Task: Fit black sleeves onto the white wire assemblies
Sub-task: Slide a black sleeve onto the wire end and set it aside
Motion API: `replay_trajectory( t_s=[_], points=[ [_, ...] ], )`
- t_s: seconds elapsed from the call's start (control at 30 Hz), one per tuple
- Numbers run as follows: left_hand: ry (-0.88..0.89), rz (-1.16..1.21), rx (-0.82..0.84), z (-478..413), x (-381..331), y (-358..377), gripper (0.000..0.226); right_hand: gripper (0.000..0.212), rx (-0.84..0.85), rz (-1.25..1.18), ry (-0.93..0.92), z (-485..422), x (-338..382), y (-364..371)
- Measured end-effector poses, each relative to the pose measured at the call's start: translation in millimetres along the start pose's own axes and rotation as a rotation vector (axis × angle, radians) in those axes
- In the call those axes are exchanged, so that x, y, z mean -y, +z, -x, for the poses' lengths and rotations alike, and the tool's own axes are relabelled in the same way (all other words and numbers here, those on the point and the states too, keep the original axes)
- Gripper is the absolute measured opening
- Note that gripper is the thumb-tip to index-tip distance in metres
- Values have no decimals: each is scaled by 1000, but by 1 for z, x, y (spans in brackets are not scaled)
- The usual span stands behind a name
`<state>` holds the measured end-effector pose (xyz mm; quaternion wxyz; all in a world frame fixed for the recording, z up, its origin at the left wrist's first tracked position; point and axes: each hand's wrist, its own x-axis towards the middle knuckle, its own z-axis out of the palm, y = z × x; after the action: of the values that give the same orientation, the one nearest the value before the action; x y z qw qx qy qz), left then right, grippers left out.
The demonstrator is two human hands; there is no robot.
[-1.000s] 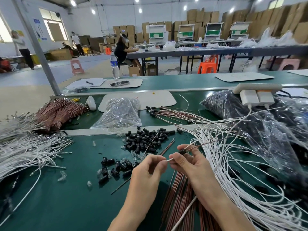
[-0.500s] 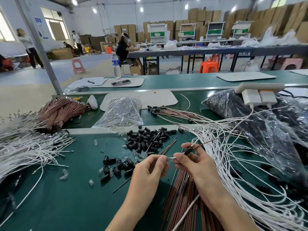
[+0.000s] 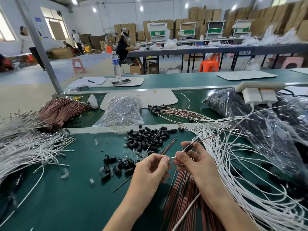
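A big heap of white wires (image 3: 236, 185) covers the right edge of the bench (image 3: 66, 205); loose black sleeves (image 3: 146, 139) lie in the middle. Near the front edge, the left hand (image 3: 150, 170) pinches one white wire (image 3: 172, 157) and the right hand (image 3: 195, 162) pinches the black sleeve (image 3: 189, 148) on it

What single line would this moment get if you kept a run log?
step: sleeve fitting | left hand: pinches white wire tip | right hand: holds black sleeve on wire

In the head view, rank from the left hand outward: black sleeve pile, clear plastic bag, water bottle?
1. Pile of black plastic sleeves, just beyond left hand.
2. Crinkled clear plastic bag, farther back, leftward.
3. Clear plastic water bottle, rear bench.
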<state>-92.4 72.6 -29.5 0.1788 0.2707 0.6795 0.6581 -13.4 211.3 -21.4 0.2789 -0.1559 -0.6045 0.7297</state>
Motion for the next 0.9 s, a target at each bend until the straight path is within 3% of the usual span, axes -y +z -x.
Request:
replay_trajectory(
  t_s=[0.4,0.73,0.9],
  points=[
    [-33,67,45,1,-2,3,18,25,-7,101,-106,1,-4,0],
    [4,-31,45,2,6,7,12,23,-36,271,-205,2,-6,-2],
    [34,-87,24,3,7,9,20,29,-72,385,-228,2,-12,-3]
  ],
)
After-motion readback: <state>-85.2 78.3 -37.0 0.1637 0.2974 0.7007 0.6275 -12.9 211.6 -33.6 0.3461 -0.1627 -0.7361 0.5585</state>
